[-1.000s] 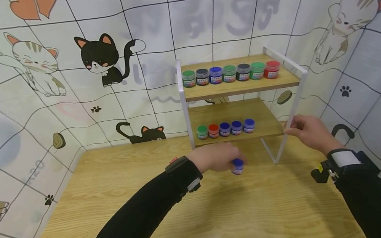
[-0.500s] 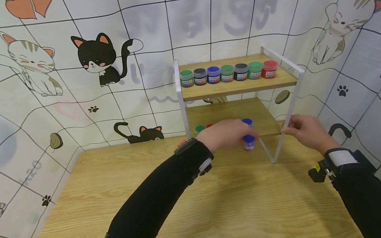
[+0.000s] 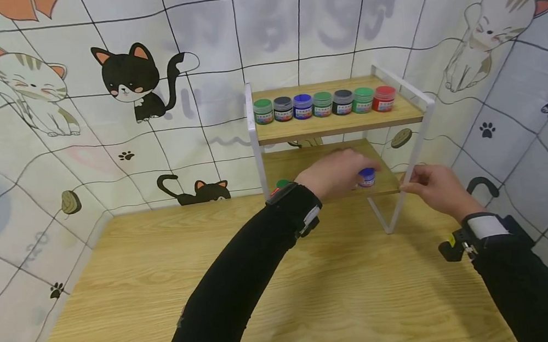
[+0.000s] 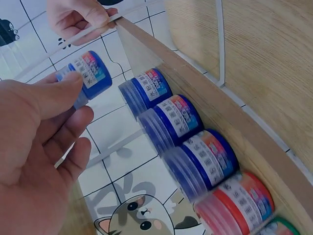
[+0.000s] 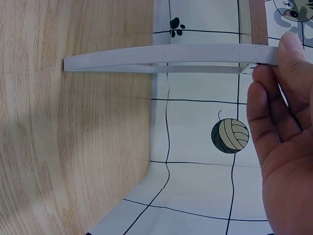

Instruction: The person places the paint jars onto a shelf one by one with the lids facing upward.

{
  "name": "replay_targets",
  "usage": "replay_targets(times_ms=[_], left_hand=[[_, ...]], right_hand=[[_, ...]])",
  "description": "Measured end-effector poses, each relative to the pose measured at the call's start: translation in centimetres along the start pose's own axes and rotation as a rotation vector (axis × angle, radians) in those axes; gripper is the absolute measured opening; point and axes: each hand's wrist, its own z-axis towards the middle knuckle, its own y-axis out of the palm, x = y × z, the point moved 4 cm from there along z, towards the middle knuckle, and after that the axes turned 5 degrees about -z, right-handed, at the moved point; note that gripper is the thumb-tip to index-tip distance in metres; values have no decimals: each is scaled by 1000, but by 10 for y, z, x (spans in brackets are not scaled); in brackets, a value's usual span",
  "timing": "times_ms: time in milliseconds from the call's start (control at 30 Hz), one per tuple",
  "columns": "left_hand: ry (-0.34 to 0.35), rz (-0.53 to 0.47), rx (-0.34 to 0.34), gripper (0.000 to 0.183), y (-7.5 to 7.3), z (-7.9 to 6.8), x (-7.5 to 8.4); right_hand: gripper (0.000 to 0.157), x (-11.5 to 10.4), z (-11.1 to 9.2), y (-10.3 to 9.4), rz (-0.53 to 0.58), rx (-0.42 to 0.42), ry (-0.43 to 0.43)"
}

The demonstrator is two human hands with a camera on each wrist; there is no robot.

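My left hand (image 3: 340, 171) pinches a small blue-lidded paint jar (image 4: 92, 75) by its lid, over the right part of the lower shelf (image 3: 293, 161). Along that shelf stands a row of paint jars: in the left wrist view three blue ones, the nearest to my hand being a blue jar (image 4: 146, 92), then a red jar (image 4: 237, 203) and part of a green jar (image 4: 279, 228). From the head, my hand and wrist hide most of this row. My right hand (image 3: 435, 188) grips the white side frame (image 5: 171, 55) of the rack between thumb and fingers, at the lower shelf's front right corner.
The upper shelf (image 3: 319, 128) carries a row of several jars with green, black, blue and red lids, a red jar (image 3: 384, 99) at its right end. The rack stands on a wood-grain table (image 3: 212, 254) against a wall covering (image 3: 211, 34) printed with cats.
My left hand has carried the blue paint jar from in front of the rack up and to the right, over the lower shelf. My right hand keeps its grip on the frame.
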Motion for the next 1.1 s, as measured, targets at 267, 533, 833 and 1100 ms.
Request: replay_targets(times_ms=[267, 533, 833, 1100], left_hand=[[-37, 21, 5, 43, 5, 20, -3], [-56, 49, 29, 40, 13, 28, -8], [-113, 102, -4, 36, 25, 33, -10], [-142, 144, -36, 41, 29, 31, -12]], right_hand=[[21, 0, -1, 1, 6, -12, 22], [22, 3, -1, 3, 9, -1, 22], [18, 2, 0, -1, 20, 5, -2], [18, 1, 1, 0, 13, 12, -1]])
